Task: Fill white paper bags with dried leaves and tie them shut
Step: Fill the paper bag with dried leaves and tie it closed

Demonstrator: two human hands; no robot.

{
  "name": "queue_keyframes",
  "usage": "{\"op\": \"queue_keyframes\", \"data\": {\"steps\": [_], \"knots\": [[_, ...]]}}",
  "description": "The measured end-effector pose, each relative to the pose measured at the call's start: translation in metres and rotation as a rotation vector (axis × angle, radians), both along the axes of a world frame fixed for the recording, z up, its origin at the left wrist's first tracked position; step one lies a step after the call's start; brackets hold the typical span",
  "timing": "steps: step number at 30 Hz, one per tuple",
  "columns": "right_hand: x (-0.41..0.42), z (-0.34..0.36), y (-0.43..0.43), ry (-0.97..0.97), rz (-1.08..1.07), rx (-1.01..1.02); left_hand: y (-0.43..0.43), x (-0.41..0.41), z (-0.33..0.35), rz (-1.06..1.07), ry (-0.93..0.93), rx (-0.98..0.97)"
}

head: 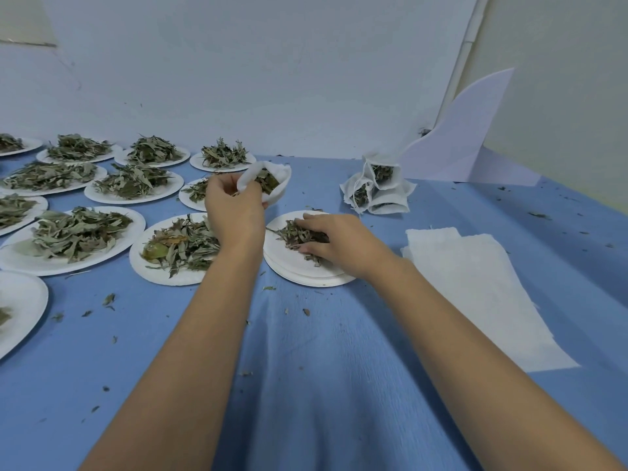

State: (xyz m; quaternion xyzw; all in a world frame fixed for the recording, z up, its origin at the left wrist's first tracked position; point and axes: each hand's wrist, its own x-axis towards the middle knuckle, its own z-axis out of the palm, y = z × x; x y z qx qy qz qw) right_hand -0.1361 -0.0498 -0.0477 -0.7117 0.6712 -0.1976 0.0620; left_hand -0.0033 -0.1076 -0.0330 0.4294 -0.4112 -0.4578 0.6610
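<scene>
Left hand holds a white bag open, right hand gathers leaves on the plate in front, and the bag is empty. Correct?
Not quite: the bag is not empty; the head view shows dried leaves inside its open mouth. The rest stands: the left hand holds it open and the right hand gathers leaves on the plate.

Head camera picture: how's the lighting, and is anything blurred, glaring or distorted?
Head view: soft, even, bluish light, no glare, only faint shadows under the plates. Head view: wide-angle stretch enlarges the arms toward the bottom edge. Head view: the left hand holding the white bag and the right hand on the leaves look fairly sharp.
</scene>
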Motion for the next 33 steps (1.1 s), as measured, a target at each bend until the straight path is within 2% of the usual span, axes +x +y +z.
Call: {"op": "queue_keyframes", "data": {"steps": [13,16,19,21,25,29,33], "knots": [[0.016,-0.014,-0.006,0.089,-0.185,-0.200,0.001,0.001,0.001,-0.008,0.000,0.001],[0.014,-0.015,-0.005,-0.005,-0.211,-0.266,0.002,0.001,0.001,-0.010,-0.035,-0.022],[0.005,-0.007,-0.001,-0.268,-0.270,-0.343,0.002,0.000,0.000,-0.010,-0.110,-0.052],[-0.003,0.001,0.002,-0.411,-0.294,-0.330,0.003,0.000,-0.002,0.006,-0.166,-0.065],[-0.015,0.015,0.008,-0.578,-0.318,-0.264,0.004,-0.003,-0.009,0.024,-0.268,-0.066],[-0.013,0.024,0.011,-0.589,-0.288,-0.154,0.010,-0.007,-0.013,-0.030,-0.399,-0.120],[-0.009,0.028,0.010,-0.531,-0.313,-0.156,0.016,-0.012,-0.013,-0.083,-0.447,-0.208]]}}
